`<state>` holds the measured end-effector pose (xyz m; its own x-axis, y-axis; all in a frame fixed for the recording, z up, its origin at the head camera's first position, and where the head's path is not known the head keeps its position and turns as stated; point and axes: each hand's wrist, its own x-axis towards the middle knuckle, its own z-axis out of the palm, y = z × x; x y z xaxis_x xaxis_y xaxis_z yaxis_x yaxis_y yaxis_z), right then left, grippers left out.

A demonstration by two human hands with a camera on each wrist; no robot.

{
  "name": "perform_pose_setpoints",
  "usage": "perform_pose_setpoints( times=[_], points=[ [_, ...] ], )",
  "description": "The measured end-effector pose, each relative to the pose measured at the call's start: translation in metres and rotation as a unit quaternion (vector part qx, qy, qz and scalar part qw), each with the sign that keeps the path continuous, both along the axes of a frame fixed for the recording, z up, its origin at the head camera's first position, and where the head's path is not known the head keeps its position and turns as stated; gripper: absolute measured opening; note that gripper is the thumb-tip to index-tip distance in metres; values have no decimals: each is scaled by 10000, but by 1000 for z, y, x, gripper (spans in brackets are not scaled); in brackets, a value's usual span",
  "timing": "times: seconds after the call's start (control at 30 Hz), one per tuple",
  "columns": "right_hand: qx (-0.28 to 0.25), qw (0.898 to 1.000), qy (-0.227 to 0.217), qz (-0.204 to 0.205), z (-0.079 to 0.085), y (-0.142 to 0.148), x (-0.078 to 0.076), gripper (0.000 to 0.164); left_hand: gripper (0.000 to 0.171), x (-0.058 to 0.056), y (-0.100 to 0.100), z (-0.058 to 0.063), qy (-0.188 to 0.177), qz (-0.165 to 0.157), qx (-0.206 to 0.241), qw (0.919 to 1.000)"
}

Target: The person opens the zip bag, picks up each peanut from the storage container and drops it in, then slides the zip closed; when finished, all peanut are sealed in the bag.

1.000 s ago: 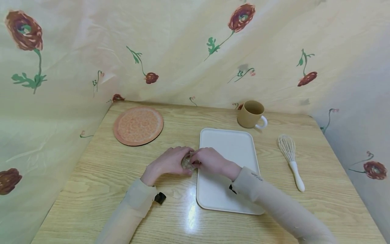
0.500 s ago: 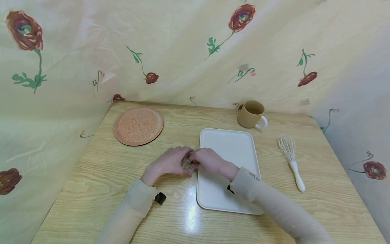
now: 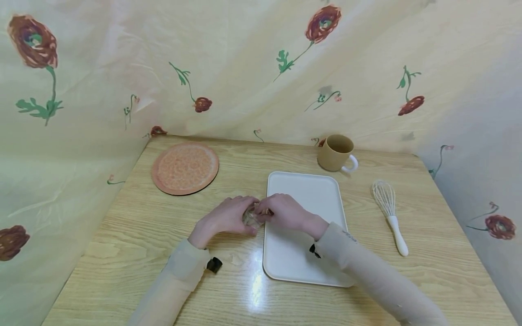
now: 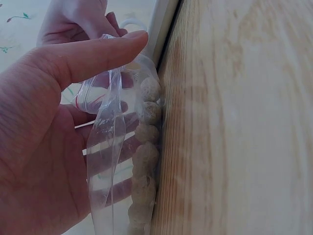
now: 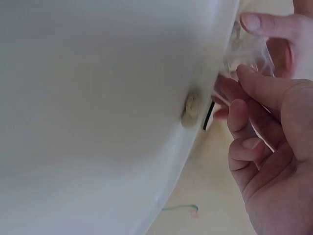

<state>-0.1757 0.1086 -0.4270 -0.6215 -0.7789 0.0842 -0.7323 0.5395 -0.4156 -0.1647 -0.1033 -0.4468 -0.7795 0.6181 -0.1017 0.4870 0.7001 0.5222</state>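
Both hands meet at a clear zip bag (image 4: 110, 132) over the tray's left edge. Inside it, several tan, bumpy, peanut-like pieces (image 4: 145, 156) line one side in the left wrist view. The left hand (image 3: 230, 216) holds the bag, thumb across the front and fingers behind the plastic. The right hand (image 3: 287, 213) has its thumb and forefinger pinching at the bag's mouth, its other fingers curled. On the white tray (image 5: 98, 122), near the rim and just beside the right fingers, lies one two-lobed tan piece (image 5: 190, 108). In the head view the hands mostly cover the bag.
A tan mug (image 3: 335, 154) with a white handle stands behind the tray. Right of the tray lies a white whisk (image 3: 392, 219). A round orange mat (image 3: 185, 168) is at the back left of the wooden table (image 3: 228, 290). Flowered cloth (image 3: 244, 68) hangs behind.
The right hand has shifted slightly to the right and up at the bag's mouth, its forearm moving with it. The left hand and the other things have stayed in place.
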Motion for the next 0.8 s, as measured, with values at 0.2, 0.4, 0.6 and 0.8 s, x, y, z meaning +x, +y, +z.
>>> perform_pose_setpoints(
  times=[0.2,0.4,0.6,0.8],
  points=[
    [-148,9997,-65,-167,9,15,-4,13,80,0,0,1,-45,35,-66,10000],
    [-197,9988,-146,-425,10,31,-10,15,81,0,1,0,-4,40,-125,9999],
    [-109,9983,-319,-473,4,41,-15,19,83,0,1,-1,-22,79,-146,9999],
    [-113,9984,-395,-387,-6,41,-17,22,83,0,1,0,4,61,-126,9999]
  ],
)
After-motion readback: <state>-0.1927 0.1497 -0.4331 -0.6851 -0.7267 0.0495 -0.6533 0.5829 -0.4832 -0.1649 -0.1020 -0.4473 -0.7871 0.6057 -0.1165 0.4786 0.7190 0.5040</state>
